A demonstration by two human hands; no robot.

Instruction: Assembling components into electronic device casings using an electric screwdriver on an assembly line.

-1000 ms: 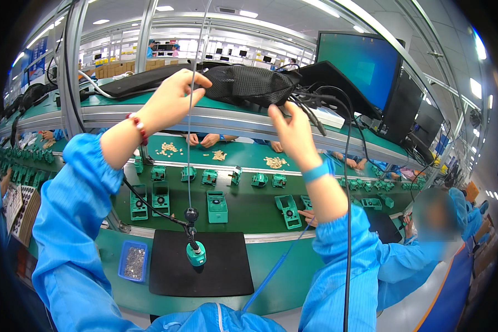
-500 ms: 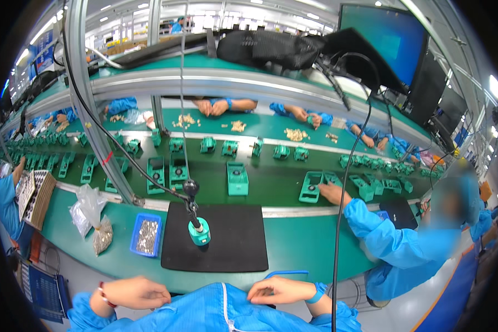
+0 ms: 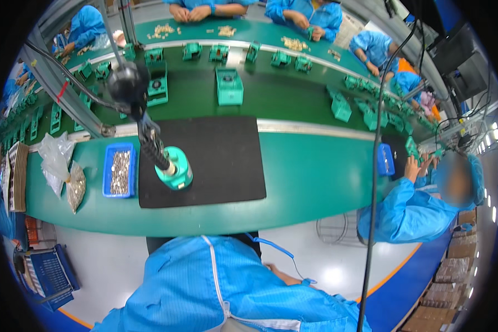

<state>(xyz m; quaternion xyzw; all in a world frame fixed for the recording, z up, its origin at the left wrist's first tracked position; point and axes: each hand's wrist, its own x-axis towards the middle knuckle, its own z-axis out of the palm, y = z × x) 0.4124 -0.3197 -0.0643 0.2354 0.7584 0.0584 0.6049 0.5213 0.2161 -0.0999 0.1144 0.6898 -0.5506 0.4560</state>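
My right hand (image 3: 279, 273) is low at my side, right of my blue jacket (image 3: 177, 276). A blue wrist strap (image 3: 307, 282) with a cord is on that wrist, and the jacket hides most of the fingers. My left hand is out of view. Both are away from the worktop. Ahead of me a black mat (image 3: 221, 166) lies on the green table (image 3: 310, 171). Over it hangs a cabled tool (image 3: 174, 169) with a black top and a round green lower part. Left of the mat stands a blue tray (image 3: 108, 171) of small metal parts.
Clear plastic bags (image 3: 58, 157) lie at the left, beside stacked trays (image 3: 17, 177). Green housings (image 3: 229, 88) sit along the dark conveyor (image 3: 293, 99). A co-worker (image 3: 409, 213) at the right holds a green part (image 3: 411, 146). Others work across the line. A black cable (image 3: 375, 199) hangs at right.
My view has tipped downward. My left hand has dropped out of sight and the right one is lower, partly behind my jacket. The co-worker at right has lifted a green part off the conveyor.
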